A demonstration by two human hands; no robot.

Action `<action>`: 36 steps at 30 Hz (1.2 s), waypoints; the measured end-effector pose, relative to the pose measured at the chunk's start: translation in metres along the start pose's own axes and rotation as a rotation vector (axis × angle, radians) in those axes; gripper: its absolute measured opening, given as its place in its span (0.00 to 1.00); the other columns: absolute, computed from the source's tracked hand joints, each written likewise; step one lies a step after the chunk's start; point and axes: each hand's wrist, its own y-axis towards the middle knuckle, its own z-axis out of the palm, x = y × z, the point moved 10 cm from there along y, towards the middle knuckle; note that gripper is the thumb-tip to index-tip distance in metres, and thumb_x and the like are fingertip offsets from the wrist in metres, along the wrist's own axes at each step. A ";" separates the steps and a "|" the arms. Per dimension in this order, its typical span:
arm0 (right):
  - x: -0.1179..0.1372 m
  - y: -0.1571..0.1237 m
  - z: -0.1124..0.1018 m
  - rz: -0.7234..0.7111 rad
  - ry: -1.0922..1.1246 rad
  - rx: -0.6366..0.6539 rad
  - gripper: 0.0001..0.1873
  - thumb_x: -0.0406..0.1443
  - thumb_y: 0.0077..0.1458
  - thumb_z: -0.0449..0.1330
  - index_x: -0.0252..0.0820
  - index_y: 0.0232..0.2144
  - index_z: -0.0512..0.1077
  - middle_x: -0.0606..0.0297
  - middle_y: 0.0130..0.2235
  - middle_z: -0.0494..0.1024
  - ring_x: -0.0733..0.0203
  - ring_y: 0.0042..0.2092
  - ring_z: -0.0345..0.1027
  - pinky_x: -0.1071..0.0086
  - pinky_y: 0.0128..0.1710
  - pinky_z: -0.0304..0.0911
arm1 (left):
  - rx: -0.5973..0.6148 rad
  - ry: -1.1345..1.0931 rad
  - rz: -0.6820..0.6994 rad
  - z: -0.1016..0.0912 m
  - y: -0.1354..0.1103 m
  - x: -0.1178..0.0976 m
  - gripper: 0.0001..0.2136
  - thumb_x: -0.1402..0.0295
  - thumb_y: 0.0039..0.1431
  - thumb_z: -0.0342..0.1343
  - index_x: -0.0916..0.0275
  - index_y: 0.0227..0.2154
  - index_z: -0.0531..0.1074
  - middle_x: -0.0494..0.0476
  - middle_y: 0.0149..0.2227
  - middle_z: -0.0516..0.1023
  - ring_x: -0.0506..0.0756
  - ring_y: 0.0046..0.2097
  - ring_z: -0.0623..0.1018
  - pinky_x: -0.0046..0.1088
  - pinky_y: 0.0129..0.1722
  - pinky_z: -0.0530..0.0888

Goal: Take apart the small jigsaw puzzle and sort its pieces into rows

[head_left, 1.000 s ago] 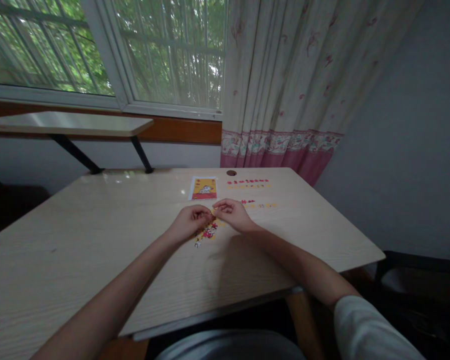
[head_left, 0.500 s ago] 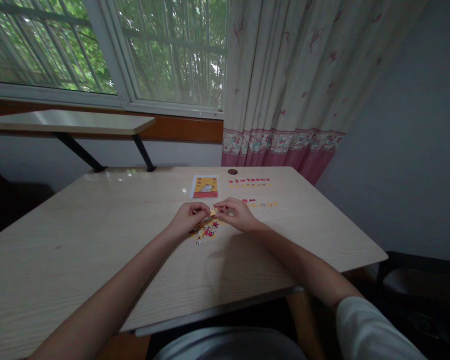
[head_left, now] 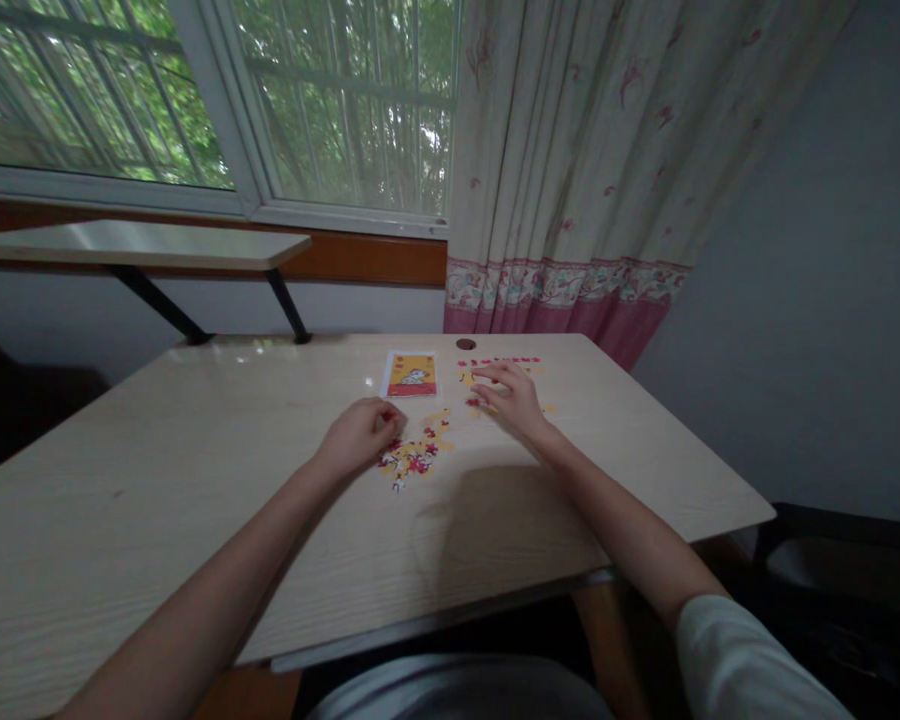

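Note:
A partly joined jigsaw cluster point(head_left: 414, 455) in red, yellow and white lies on the pale wooden table point(head_left: 195, 480). My left hand point(head_left: 360, 435) rests at the cluster's left edge with its fingers curled; nothing shows in them. My right hand point(head_left: 511, 395) reaches further back over rows of loose red and yellow puzzle pieces point(head_left: 502, 362), fingers stretched out and spread, touching the pieces. A small reference picture card point(head_left: 410, 374), orange with a white cartoon figure, lies just beyond the cluster.
A round cable hole point(head_left: 465, 343) sits near the table's far edge. Behind stand a narrow shelf on black brackets point(head_left: 142, 245), a barred window point(head_left: 285, 110) and a pink-hemmed curtain point(head_left: 570, 200). A grey wall is on the right, a dark chair point(head_left: 840, 560) low at right.
My right hand left the spot where both hands pinched together at the cluster and moved back and right onto the loose pieces, fingers opening. My left hand stayed at the cluster.

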 end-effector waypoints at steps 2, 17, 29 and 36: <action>-0.003 0.001 -0.005 -0.005 -0.020 -0.018 0.11 0.37 0.51 0.61 0.48 0.40 0.75 0.62 0.39 0.73 0.59 0.44 0.65 0.62 0.46 0.60 | 0.020 0.134 0.059 -0.003 0.000 -0.002 0.12 0.63 0.55 0.48 0.62 0.29 0.74 0.59 0.32 0.77 0.55 0.35 0.73 0.30 0.36 0.68; -0.005 -0.003 0.003 -0.056 -0.036 0.005 0.12 0.39 0.53 0.60 0.46 0.40 0.74 0.61 0.39 0.72 0.60 0.44 0.64 0.63 0.46 0.59 | 0.095 0.237 0.101 0.002 0.000 -0.005 0.13 0.61 0.56 0.46 0.62 0.28 0.74 0.60 0.31 0.75 0.56 0.36 0.73 0.31 0.37 0.68; -0.017 -0.006 0.014 -0.018 -0.049 0.074 0.11 0.37 0.53 0.59 0.46 0.40 0.73 0.61 0.40 0.74 0.60 0.44 0.66 0.64 0.45 0.61 | 0.159 0.245 0.091 0.012 0.000 -0.004 0.13 0.59 0.55 0.48 0.62 0.27 0.72 0.58 0.29 0.75 0.55 0.33 0.72 0.29 0.33 0.66; -0.039 -0.008 0.019 0.131 -0.161 0.105 0.11 0.37 0.51 0.59 0.42 0.38 0.74 0.61 0.37 0.76 0.61 0.40 0.67 0.66 0.44 0.61 | 0.148 0.244 0.080 0.011 0.000 -0.001 0.13 0.60 0.55 0.48 0.62 0.28 0.73 0.58 0.30 0.75 0.55 0.33 0.72 0.29 0.32 0.65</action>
